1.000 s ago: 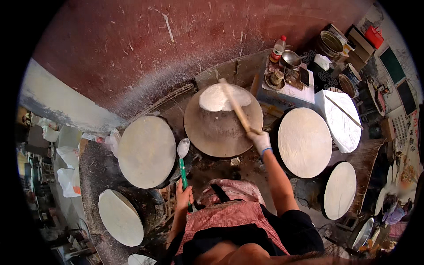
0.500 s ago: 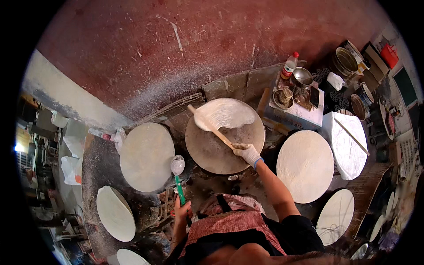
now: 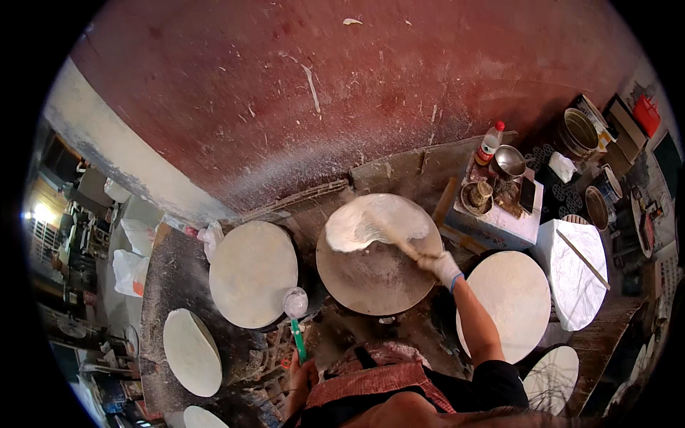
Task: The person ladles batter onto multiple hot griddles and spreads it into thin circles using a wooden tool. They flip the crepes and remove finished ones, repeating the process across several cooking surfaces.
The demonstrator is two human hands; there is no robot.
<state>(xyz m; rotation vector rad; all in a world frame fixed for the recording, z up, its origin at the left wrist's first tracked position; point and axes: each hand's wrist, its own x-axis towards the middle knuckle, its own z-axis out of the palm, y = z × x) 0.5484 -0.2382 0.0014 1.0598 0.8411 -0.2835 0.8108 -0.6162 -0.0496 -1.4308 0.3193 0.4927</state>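
A round griddle lies in front of me, with white batter spread over its far part. Its near half is bare and brownish. My right hand, in a white glove, is closed round one end of a wooden batter spreader. The spreader's far part is smeared by motion over the batter. My left hand grips the green handle of a ladle, held up left of the griddle. The ladle's bowl looks coated with whitish batter.
Large pale discs lie on the left and right of the griddle, with smaller ones nearer me. A box at the far right bears a bottle and a metal bowl. A reddish wall rises behind.
The batter spreader has swung to the right across the batter, and the batter covers more of the griddle's right side. The view has shifted, so everything sits lower. Both hands keep their grips.
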